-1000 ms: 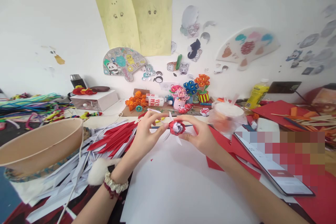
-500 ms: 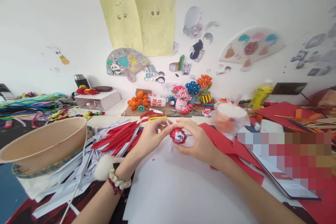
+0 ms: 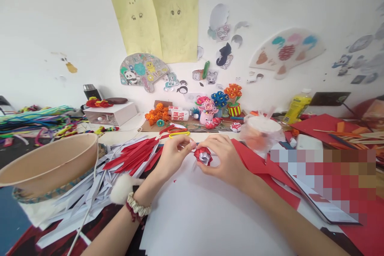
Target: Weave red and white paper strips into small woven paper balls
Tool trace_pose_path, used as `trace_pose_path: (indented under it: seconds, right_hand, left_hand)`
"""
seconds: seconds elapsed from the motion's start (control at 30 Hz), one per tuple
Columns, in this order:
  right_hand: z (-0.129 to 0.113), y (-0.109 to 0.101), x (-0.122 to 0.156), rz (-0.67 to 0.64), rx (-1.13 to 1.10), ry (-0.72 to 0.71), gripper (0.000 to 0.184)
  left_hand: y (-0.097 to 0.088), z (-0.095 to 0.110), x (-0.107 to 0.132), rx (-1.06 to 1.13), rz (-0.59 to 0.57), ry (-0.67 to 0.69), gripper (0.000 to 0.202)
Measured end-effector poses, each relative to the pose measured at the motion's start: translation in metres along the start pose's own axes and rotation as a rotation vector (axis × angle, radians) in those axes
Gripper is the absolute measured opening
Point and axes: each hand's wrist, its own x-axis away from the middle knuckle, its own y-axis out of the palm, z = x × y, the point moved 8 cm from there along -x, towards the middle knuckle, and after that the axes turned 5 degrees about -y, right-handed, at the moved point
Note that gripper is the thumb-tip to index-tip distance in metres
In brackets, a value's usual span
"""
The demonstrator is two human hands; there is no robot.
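Note:
A small ball of folded red and white paper strips is held over the white paper sheets. My right hand is closed around its right side, thumb below and fingers above. At the ball's upper left, my left hand pinches with thumb and index finger; what lies between the fingertips is too small to make out. A pale strip end sticks out below the ball. Loose red paper strips lie to the left of my left hand, with white paper strips around them.
A beige oval bowl stands at the left. On the right are red paper sheets, a tablet with its screen blurred, and a lidded cup. Pipe-cleaner flowers and a yellow bottle stand at the back.
The ball has turned slightly in my right hand. My left fingertips have shifted a little, and the white strip end that stood up between them no longer shows. The view has moved slightly.

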Motion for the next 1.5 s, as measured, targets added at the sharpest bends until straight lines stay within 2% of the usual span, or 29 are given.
trace_pose_path:
  seconds: [0.13, 0.5, 0.57, 0.73, 0.8, 1.03, 1.2, 1.33, 1.43, 1.5]
  right_hand:
    - [-0.002, 0.0, -0.002, -0.005, -0.016, -0.026, 0.02]
    - [0.0, -0.001, -0.002, -0.022, -0.046, 0.026, 0.016]
    - [0.001, 0.001, -0.001, -0.048, -0.076, 0.034, 0.023]
    - [0.015, 0.001, 0.002, -0.005, -0.17, 0.148, 0.073]
    - [0.022, 0.0, 0.003, 0.038, -0.207, 0.2, 0.078]
    - [0.03, 0.007, 0.005, 0.033, -0.299, 0.285, 0.06]
    - [0.027, 0.009, 0.004, 0.009, -0.332, 0.292, 0.068]
    - [0.023, 0.003, 0.002, 0.046, -0.336, 0.238, 0.05]
    - [0.021, 0.001, 0.001, 0.056, -0.343, 0.196, 0.04]
    - [0.022, -0.001, 0.001, 0.066, -0.336, 0.194, 0.038]
  left_hand:
    - [-0.001, 0.003, 0.001, -0.035, 0.013, 0.005, 0.031]
    - [-0.002, 0.0, 0.0, -0.013, 0.048, -0.001, 0.03]
    - [-0.003, -0.003, -0.001, 0.036, 0.048, -0.021, 0.029]
    - [-0.01, -0.015, 0.0, 0.225, 0.102, -0.156, 0.028]
    - [-0.012, -0.018, 0.0, 0.276, 0.117, -0.199, 0.03]
    - [-0.012, -0.012, 0.003, 0.348, 0.126, -0.227, 0.033]
    - [-0.008, -0.008, 0.005, 0.371, 0.113, -0.229, 0.034]
    - [-0.005, -0.006, 0.004, 0.337, 0.082, -0.205, 0.034]
    - [-0.008, 0.0, 0.003, 0.219, 0.067, -0.132, 0.031]
    - [-0.016, 0.014, 0.005, 0.038, 0.126, 0.018, 0.026]
